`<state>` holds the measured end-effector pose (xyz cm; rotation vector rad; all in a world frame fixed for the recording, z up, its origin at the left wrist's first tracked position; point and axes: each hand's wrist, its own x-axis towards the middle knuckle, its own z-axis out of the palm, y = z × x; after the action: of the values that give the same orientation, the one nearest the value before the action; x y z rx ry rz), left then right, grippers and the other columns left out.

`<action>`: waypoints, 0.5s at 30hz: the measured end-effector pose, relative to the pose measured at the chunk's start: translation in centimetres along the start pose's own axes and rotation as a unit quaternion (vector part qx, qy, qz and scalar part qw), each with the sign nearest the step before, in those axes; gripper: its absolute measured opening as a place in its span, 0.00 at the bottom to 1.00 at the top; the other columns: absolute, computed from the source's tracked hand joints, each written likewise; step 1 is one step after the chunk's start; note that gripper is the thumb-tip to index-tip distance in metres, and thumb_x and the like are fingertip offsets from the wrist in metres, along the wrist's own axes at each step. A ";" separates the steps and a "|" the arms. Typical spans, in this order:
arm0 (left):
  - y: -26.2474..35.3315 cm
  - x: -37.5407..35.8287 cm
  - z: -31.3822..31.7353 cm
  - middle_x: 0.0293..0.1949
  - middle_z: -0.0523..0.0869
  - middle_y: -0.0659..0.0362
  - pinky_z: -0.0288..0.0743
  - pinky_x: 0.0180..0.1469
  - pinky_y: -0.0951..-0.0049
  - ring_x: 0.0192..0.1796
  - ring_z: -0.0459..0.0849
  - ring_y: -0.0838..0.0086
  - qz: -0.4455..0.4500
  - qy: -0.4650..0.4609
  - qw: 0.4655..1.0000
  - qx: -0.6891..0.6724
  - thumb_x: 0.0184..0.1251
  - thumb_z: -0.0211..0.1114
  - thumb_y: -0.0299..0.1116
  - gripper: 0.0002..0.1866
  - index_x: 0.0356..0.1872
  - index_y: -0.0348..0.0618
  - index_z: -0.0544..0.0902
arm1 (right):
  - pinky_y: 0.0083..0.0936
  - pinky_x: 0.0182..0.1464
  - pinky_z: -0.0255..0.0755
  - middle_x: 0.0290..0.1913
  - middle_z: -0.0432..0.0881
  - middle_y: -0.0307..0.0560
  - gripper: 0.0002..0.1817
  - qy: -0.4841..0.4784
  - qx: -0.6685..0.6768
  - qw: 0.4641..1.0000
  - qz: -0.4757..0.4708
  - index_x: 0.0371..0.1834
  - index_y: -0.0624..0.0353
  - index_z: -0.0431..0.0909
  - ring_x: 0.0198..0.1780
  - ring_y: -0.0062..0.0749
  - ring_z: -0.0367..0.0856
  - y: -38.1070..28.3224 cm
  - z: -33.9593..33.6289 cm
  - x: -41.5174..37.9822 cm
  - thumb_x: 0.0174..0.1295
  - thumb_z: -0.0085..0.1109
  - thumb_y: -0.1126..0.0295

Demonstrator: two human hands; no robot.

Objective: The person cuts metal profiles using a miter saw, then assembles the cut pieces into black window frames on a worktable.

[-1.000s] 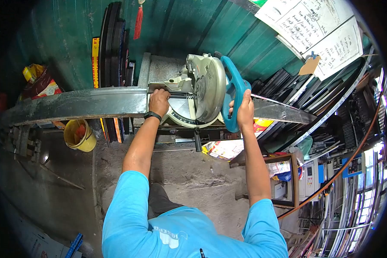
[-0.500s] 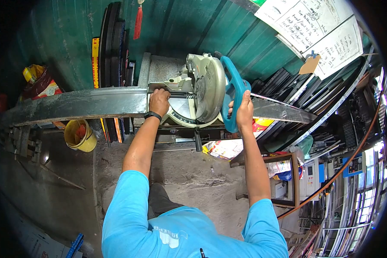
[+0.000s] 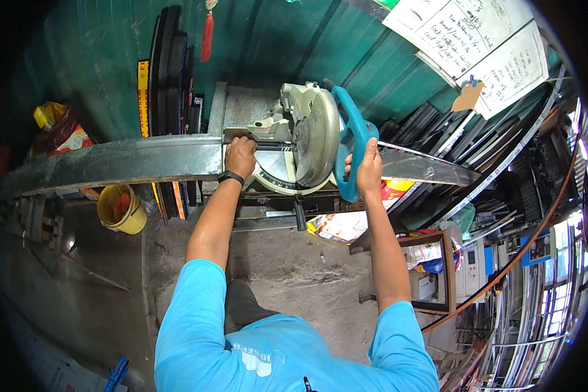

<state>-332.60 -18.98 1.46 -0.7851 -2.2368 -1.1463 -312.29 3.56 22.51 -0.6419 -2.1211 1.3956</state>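
Here at the green metal wall (image 3: 248, 46), the miter saw (image 3: 317, 140) sits mid-bench, its round guard standing over the saw table. The right hand (image 3: 368, 171) has its fingers wrapped round the teal handle (image 3: 355, 144) – a full grasp. Over on the left, the left hand (image 3: 241, 157) is down by the metal fence (image 3: 258, 134), fingers bent; whether they grip anything beneath, I can't tell.

A long metal-faced beam (image 3: 130, 160) runs off to the left of the saw, and a narrower grey rail (image 3: 431, 168) to the right. Below, it's bare concrete floor (image 3: 294, 274), scuffed and dusty, with a yellow bucket (image 3: 125, 214) under the beam. Dark strips (image 3: 166, 85) stand upright against the wall, left of a hanging red tassel (image 3: 207, 39). Up at the right – handwritten sheets (image 3: 460, 49), above a crowded heap of long profiles (image 3: 431, 127). An orange hose (image 3: 526, 248) curves down the right side, past a wooden frame (image 3: 448, 271) standing on the floor.
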 end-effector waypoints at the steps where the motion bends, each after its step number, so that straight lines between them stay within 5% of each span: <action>1: 0.1 0.1 0.0 0.35 0.85 0.56 0.75 0.48 0.53 0.44 0.82 0.53 -0.001 0.002 1.000 0.002 0.55 0.65 0.19 0.09 0.33 0.45 0.88 | 0.28 0.26 0.77 0.26 0.82 0.44 0.39 0.002 0.000 1.000 0.000 0.55 0.63 0.77 0.23 0.26 0.81 -0.1 0.0 0.0 0.83 0.31 0.34; 8: -0.1 -0.1 0.1 0.37 0.86 0.56 0.75 0.49 0.52 0.46 0.83 0.53 -0.013 -0.013 1.000 0.013 0.59 0.65 0.22 0.07 0.33 0.46 0.89 | 0.31 0.25 0.77 0.25 0.80 0.45 0.41 -0.034 0.000 0.999 0.030 0.42 0.60 0.78 0.21 0.29 0.80 -5.2 -0.7 3.1 0.79 0.32 0.29; 13: -0.3 0.0 0.3 0.38 0.87 0.56 0.75 0.50 0.52 0.47 0.83 0.53 -0.010 -0.020 1.000 0.011 0.60 0.65 0.24 0.06 0.34 0.46 0.90 | 0.33 0.28 0.80 0.32 0.86 0.52 0.41 -0.053 -0.039 0.997 0.029 0.52 0.65 0.79 0.26 0.32 0.85 -10.2 -1.3 7.8 0.81 0.32 0.33; 15: 0.2 0.2 -0.1 0.38 0.87 0.56 0.75 0.50 0.52 0.47 0.82 0.53 -0.001 -0.029 0.999 0.019 0.61 0.66 0.24 0.06 0.34 0.47 0.90 | 0.31 0.41 0.81 0.38 0.87 0.50 0.35 0.032 -0.048 0.997 -0.051 0.53 0.65 0.80 0.37 0.33 0.87 -10.0 -1.4 9.0 0.82 0.43 0.38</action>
<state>-332.58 -18.99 1.73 -0.8103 -2.2996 -1.0909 -319.20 6.61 33.70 -0.5980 -2.1487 1.2086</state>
